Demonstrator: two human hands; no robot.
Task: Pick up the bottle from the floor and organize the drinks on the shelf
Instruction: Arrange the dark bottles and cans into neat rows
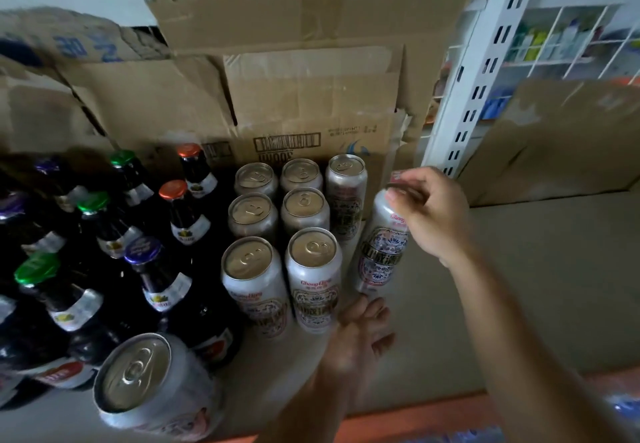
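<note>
The shelf (536, 286) carries dark bottles (162, 280) at left beside silver cans (313, 280)

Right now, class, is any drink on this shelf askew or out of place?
Yes. The rightmost can, pinched at its top by the right hand, leans, unlike its upright neighbours. A lone can sits in front of the bottles, apart from the rest.

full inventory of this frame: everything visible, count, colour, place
cans: nine, silver-white; seven in a block mid-shelf, one front left, one held can at the block's right.
bottles: count unclear, dark glass, green, orange and purple caps; shelf left.
cardboard: several sheets, brown; behind the drinks.
shelf: one, beige; under everything.
upright: one, white, slotted; back right.
left hand: open, below the held can.
right hand: grips the held can's top.
</note>
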